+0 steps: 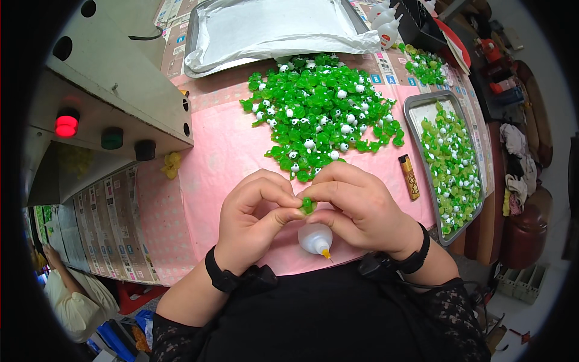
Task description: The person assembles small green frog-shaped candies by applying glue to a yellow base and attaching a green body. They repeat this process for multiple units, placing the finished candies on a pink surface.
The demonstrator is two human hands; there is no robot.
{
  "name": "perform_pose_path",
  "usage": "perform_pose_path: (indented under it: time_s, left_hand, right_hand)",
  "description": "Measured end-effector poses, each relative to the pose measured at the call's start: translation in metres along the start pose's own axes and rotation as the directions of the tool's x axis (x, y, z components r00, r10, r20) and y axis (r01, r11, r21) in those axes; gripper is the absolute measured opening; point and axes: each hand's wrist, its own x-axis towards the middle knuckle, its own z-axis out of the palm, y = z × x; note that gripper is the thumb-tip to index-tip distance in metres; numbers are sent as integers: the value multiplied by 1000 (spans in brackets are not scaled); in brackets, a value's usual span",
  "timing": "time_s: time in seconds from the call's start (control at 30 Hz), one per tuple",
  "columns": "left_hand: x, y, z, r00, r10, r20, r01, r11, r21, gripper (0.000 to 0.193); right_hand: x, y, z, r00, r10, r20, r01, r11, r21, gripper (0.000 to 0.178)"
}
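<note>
Between the fingertips of both my hands is a small translucent green plastic piece (308, 206). My left hand (259, 211) pinches it from the left with thumb and forefinger. From the other side my right hand (353, 202) pinches it the same way. Just below the hands lies a white squeeze bottle (315, 238) with a yellow tip and thin needle, touched by neither hand as far as I can see. Beyond my fingers spreads a big heap of green pieces (322, 111), mixed with white balls bearing black dots.
A metal tray (416, 130) of green and yellowish pieces stands at right, beside a dark lighter (409, 177). A paper-lined tray (192, 42) sits at the back. At left is a machine (139, 78) with a red lamp (67, 123); a yellow piece (171, 165) lies near it.
</note>
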Motion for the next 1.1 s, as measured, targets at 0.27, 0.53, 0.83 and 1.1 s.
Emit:
perform_pose_path:
  time_s: [0.27, 0.53, 0.83, 1.1]
  left_hand:
    - [1, -2, -2, 998, 56, 15, -57, 995, 79, 11]
    - [1, -2, -2, 999, 36, 20, -38, 996, 83, 11]
    - [0, -3, -3, 998, 4, 62, -4, 1000, 10, 11]
    - [0, -8, -5, 990, -80, 119, 99, 981, -168, 11]
  right_hand:
    - [-2, 6, 2, 999, -33, -23, 32, 998, -47, 23]
    - [-4, 5, 3, 998, -34, -43, 31, 998, -58, 21]
    - [-3, 4, 1, 999, -39, -26, 37, 997, -72, 19]
    - [-6, 5, 0, 999, -33, -4, 32, 996, -85, 21]
